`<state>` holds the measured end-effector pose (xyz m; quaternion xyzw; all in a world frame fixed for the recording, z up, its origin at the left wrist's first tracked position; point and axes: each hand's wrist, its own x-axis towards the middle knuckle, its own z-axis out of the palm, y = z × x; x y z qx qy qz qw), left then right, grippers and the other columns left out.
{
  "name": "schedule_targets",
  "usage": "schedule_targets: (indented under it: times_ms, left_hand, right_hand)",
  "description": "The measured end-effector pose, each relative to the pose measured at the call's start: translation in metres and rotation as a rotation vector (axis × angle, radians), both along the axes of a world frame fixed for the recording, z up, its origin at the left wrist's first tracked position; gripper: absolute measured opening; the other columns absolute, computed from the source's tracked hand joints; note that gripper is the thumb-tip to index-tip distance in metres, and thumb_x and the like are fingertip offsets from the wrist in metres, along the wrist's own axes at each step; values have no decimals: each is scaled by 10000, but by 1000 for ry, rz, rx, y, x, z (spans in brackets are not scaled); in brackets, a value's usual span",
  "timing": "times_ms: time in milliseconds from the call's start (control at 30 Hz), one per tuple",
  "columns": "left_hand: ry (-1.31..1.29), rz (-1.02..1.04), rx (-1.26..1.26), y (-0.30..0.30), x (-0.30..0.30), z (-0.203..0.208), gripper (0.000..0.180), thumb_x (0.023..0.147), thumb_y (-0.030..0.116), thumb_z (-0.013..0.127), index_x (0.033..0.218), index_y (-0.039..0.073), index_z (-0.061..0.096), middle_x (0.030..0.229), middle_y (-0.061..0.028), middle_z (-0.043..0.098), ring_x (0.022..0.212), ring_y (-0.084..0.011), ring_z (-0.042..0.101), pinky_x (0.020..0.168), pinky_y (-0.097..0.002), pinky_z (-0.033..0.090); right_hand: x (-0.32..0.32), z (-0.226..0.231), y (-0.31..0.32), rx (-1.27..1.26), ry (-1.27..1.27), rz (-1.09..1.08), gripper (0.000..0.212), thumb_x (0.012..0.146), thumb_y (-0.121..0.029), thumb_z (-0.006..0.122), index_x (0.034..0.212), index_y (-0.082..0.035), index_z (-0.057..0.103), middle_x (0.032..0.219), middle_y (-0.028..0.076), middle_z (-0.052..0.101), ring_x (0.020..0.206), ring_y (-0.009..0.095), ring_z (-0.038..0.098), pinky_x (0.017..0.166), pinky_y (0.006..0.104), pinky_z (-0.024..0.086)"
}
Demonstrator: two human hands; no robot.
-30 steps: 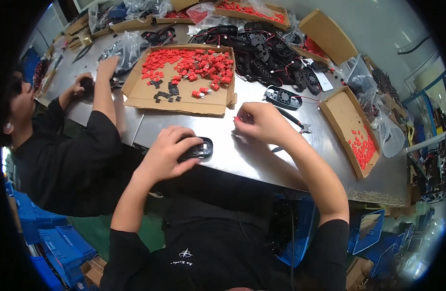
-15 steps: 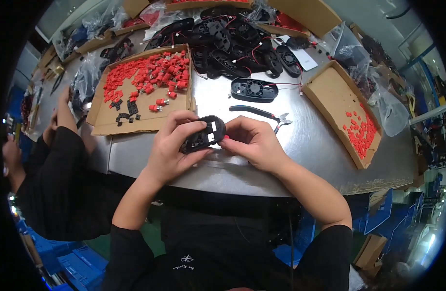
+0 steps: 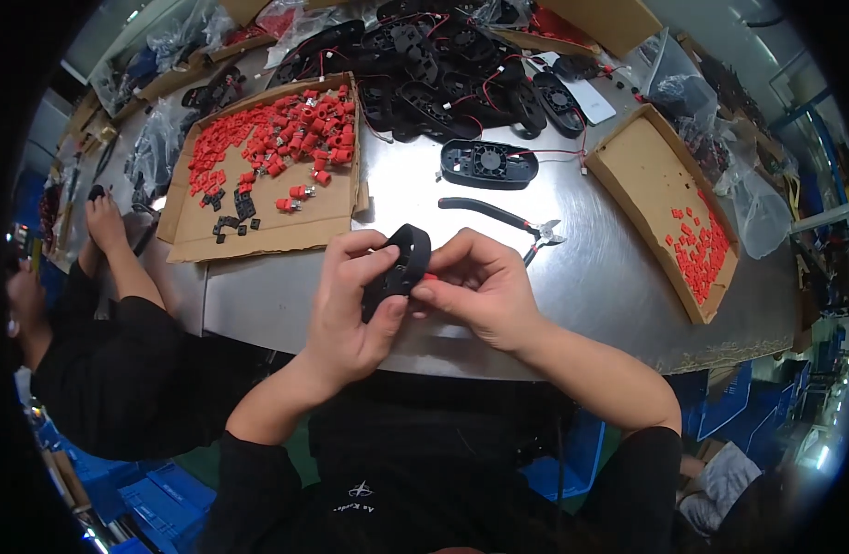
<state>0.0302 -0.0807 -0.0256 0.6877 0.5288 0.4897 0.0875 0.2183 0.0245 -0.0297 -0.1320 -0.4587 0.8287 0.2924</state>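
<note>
My left hand point(image 3: 352, 295) is closed round a black plastic housing point(image 3: 413, 254), which is tipped up so its side wall shows. At the housing's right edge, my right hand point(image 3: 485, 294) pinches a small red part point(image 3: 430, 277) between thumb and fingers. Most of that part is hidden, and I cannot tell whether it sits in the housing. Beyond my hands lie cutting pliers point(image 3: 498, 214) with dark handles and open jaws. Another black housing point(image 3: 489, 163), with a round fan-like grille and a red wire, rests farther back.
A cardboard tray point(image 3: 286, 231) at left holds red parts and black pieces. The right cardboard tray point(image 3: 628, 171) holds small red pieces. Many black housings point(image 3: 434, 92) with wires are heaped at the back. At far left a co-worker's hand point(image 3: 106, 222) reaches over the metal table point(image 3: 591, 305).
The housing in my left hand has been tilted from showing its inner face to standing on edge. My right hand keeps its pinch beside it. The co-worker's arm has shifted.
</note>
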Motion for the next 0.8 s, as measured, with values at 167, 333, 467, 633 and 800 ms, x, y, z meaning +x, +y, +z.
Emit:
schedule_targets:
  times_ms: [167,333,467,633,800]
  left_hand:
    - [-40,19,48,4,8,8,440,965,175,754,1345,21,593,1266,-258,589,1084,-377,625,926,-444,536]
    - [-29,75,-139,-7,-7,11,403,906,156,811,1258,30,660,1255,-209,642,1095,-398,685,882,-434,579]
    - [10,99,-154,-8,-9,19,398,886,153,830,1239,50,678,1241,-174,664,1064,-384,707,851,-429,595]
    - [35,49,-198,-8,-13,24,358,888,143,822,1217,77,696,1249,-154,640,1016,-363,715,821,-417,602]
    - [-3,12,-322,-10,-15,30,337,876,116,821,1186,70,698,1270,-162,608,1097,-358,678,894,-410,577]
  right_hand:
    - [2,-6,3,193,4,-107,163,948,52,763,1101,32,711,1162,94,716,979,129,723,814,258,608]
    - [1,5,10,329,-293,-7,183,953,43,759,1131,38,719,1232,69,632,960,128,695,804,255,585]
    - [0,-1,12,344,-248,-11,173,960,40,751,1130,39,716,1239,81,630,967,141,706,806,270,596]
    - [3,0,15,294,-262,30,169,971,47,732,1139,48,711,1239,97,633,995,158,720,858,296,613]
    - [2,2,17,144,-306,73,324,945,67,738,1227,32,583,1202,102,626,997,153,719,856,277,616]
